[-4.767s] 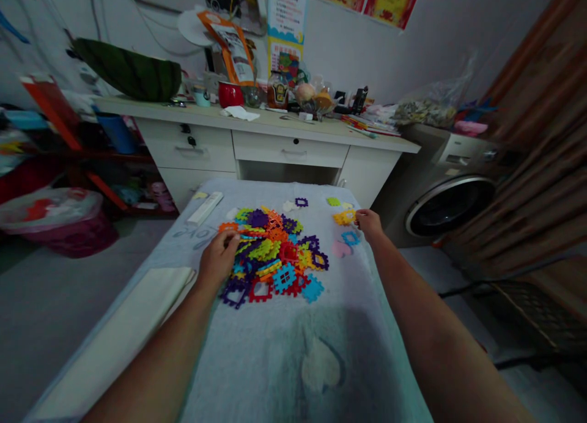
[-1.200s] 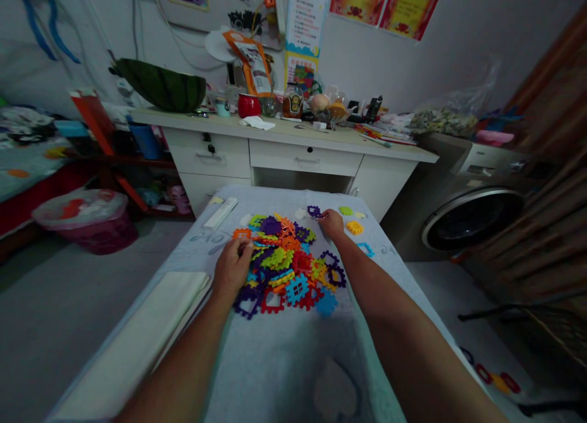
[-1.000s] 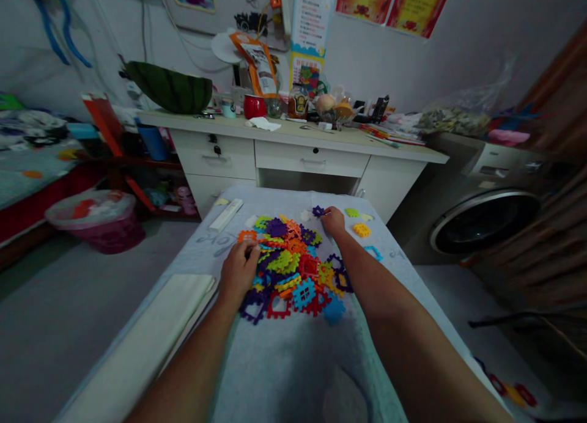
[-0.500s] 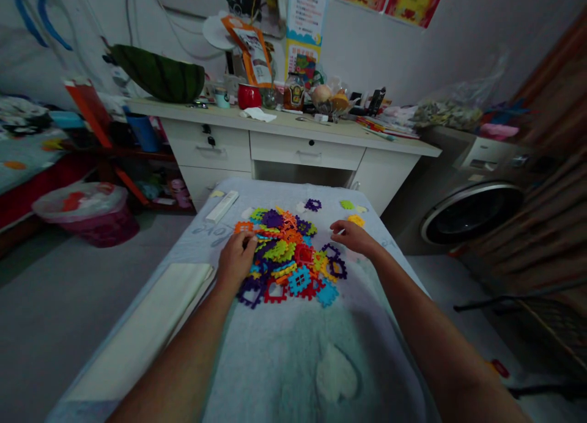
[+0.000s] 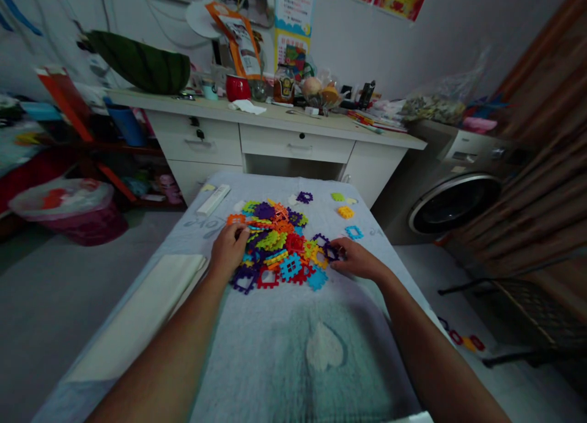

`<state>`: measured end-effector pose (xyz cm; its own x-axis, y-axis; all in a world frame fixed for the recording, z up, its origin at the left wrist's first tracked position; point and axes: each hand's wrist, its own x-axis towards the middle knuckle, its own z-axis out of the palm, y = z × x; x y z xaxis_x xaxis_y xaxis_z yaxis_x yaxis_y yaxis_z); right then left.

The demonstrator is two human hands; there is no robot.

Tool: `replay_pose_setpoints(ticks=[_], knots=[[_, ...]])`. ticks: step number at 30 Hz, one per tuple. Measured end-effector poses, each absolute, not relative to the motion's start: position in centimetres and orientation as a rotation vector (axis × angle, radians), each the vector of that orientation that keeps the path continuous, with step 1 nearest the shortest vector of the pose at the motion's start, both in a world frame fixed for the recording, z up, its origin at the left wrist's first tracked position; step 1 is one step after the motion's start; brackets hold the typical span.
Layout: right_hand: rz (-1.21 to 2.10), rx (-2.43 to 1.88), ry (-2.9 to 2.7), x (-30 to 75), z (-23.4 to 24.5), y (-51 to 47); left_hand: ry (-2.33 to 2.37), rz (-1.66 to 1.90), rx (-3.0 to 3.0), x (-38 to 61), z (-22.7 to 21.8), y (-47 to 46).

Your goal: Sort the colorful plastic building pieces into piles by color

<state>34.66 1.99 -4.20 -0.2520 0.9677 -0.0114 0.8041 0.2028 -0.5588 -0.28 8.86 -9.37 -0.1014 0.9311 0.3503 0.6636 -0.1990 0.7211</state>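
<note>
A heap of several coloured plastic puzzle tiles (image 5: 277, 246) lies on a table covered by a pale blue towel (image 5: 293, 325). My left hand (image 5: 228, 250) rests on the heap's left edge, fingers curled over the tiles. At the heap's right edge my right hand (image 5: 358, 261) pinches a purple frame tile (image 5: 331, 252). Loose tiles lie apart beyond the heap: a purple one (image 5: 304, 197), a green one (image 5: 337, 197), a yellow one (image 5: 345, 212) and a blue one (image 5: 353, 232).
A folded cream cloth (image 5: 137, 313) lies on the table's left side. A white desk (image 5: 275, 142) cluttered with jars, a red mug and a dark green bowl stands behind. A washing machine (image 5: 454, 191) sits at right, a pink bin (image 5: 68, 209) at left.
My right hand came back from the far loose tiles to the heap's right edge and closed on a purple tile. My left hand stayed on the heap.
</note>
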Motion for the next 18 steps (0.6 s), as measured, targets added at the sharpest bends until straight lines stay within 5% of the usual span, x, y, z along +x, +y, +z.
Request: replay_pose_setpoints(ticks=[8, 18], knots=[[1.133, -1.559, -1.604, 36.1, -4.8, 5.2, 1.767, 1.18, 1.856, -0.3, -9.2, 8.8], [0.808, -1.56, -0.979, 31.3, -6.3, 16.2, 1.76, 1.208, 2.068, 0.2, -8.7, 8.6]])
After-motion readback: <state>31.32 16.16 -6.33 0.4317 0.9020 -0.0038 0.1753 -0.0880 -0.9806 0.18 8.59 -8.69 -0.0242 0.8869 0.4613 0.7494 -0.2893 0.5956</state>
